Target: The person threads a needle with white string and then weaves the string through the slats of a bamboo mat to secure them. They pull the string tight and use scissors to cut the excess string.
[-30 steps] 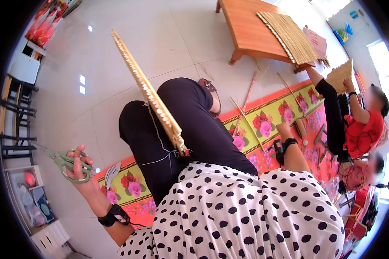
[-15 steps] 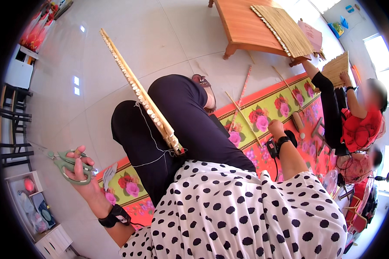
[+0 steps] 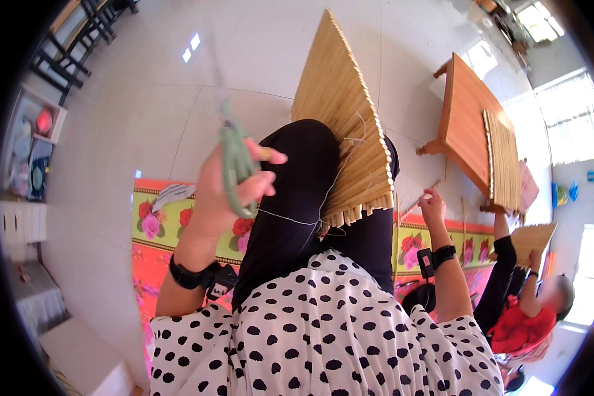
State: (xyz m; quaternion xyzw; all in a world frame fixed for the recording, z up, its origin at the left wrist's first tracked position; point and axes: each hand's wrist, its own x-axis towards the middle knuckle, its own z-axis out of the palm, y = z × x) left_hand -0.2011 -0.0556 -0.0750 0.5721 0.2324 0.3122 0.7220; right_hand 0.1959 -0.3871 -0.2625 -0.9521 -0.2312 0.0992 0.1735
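My left hand (image 3: 228, 185) is raised in front of my knees and grips green-handled scissors (image 3: 234, 158), blades pointing up. A thin white thread (image 3: 290, 218) runs from that hand to a woven bamboo-strip mat (image 3: 343, 125) that rests tilted on my black-trousered legs (image 3: 297, 198). My right hand (image 3: 433, 203) is out to the right, low over the flowered floor mat (image 3: 155, 221), fingers curled; whether it pinches anything is unclear.
Another person in red (image 3: 531, 327) sits at the right holding a similar bamboo piece (image 3: 531, 239). A low wooden table (image 3: 465, 122) carries another bamboo mat (image 3: 505, 158). Shelves (image 3: 26, 152) stand at the left, black chairs (image 3: 79, 33) at the upper left.
My left hand has swung the scissors up from the floor side to in front of my knees. The view turned, so the bamboo mat now shows its broad face.
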